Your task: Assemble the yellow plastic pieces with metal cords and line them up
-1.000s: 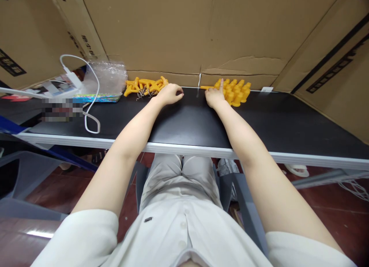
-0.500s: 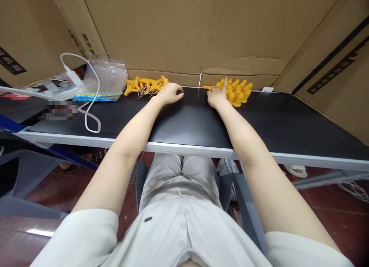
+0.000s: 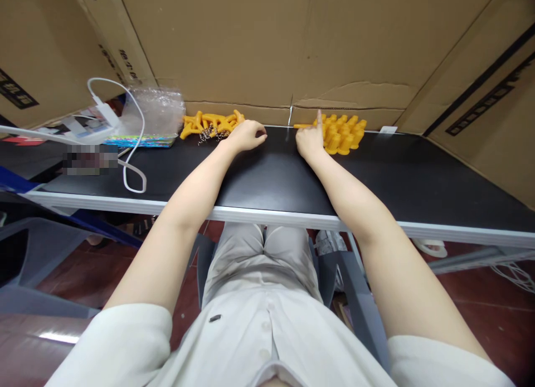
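Observation:
My left hand [image 3: 248,135] rests on the black tabletop, loosely curved, with a small gap between thumb and fingers and nothing visible in it. Just left of it lies a pile of yellow branching plastic pieces [image 3: 207,121], with thin metal springs [image 3: 209,134] in front. My right hand [image 3: 310,141] has its fingers curled and one finger stretched out, pointing toward the back. What the curled fingers may hold is hidden. It is beside a cluster of upright yellow peg-like pieces [image 3: 343,135]. Behind the knuckles a thin yellow rod [image 3: 301,126] lies flat.
Cardboard walls [image 3: 267,47] close in the back and sides of the table. At the left are a clear plastic bag [image 3: 156,111] on a colourful stack [image 3: 165,141], and a white cable [image 3: 142,116]. A small white piece [image 3: 388,130] lies at the back right.
My right hand has shifted slightly left, and its spread fingers have curled in, leaving one stretched out. More of the yellow rod shows. My left hand has stayed in place.

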`<act>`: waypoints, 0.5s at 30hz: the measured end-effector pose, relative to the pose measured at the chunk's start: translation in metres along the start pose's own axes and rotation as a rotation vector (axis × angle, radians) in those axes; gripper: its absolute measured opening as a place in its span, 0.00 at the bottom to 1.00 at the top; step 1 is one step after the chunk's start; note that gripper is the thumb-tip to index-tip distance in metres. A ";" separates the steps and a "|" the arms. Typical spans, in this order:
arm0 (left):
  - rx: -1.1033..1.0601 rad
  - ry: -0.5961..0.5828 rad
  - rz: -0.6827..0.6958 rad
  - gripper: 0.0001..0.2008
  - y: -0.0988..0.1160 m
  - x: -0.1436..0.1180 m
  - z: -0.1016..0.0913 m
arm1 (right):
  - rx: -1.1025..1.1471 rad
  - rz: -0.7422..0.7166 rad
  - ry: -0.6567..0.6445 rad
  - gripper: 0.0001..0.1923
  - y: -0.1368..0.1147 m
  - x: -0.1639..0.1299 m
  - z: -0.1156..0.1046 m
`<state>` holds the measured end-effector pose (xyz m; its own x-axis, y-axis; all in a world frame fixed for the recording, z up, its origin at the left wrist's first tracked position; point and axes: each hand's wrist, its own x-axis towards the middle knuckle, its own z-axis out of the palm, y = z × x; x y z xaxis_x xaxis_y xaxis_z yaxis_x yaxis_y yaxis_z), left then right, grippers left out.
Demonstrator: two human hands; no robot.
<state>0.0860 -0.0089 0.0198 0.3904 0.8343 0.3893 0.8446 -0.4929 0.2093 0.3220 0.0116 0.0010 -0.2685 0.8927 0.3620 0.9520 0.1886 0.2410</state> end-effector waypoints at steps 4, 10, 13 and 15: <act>0.007 -0.016 -0.031 0.19 0.006 -0.002 -0.003 | -0.028 -0.050 -0.007 0.30 0.002 0.004 0.007; 0.010 -0.024 -0.037 0.18 0.007 -0.003 -0.004 | 0.005 0.013 -0.038 0.28 0.001 0.001 0.008; 0.013 0.004 -0.032 0.18 0.001 -0.001 -0.002 | 0.033 -0.011 0.028 0.28 0.004 0.002 0.011; 0.013 0.046 -0.058 0.19 -0.004 -0.001 -0.001 | 0.056 -0.037 0.079 0.28 0.008 0.004 0.013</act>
<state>0.0818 -0.0074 0.0196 0.3233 0.8490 0.4180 0.8700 -0.4404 0.2216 0.3303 0.0215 -0.0073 -0.3126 0.8500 0.4241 0.9473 0.2459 0.2053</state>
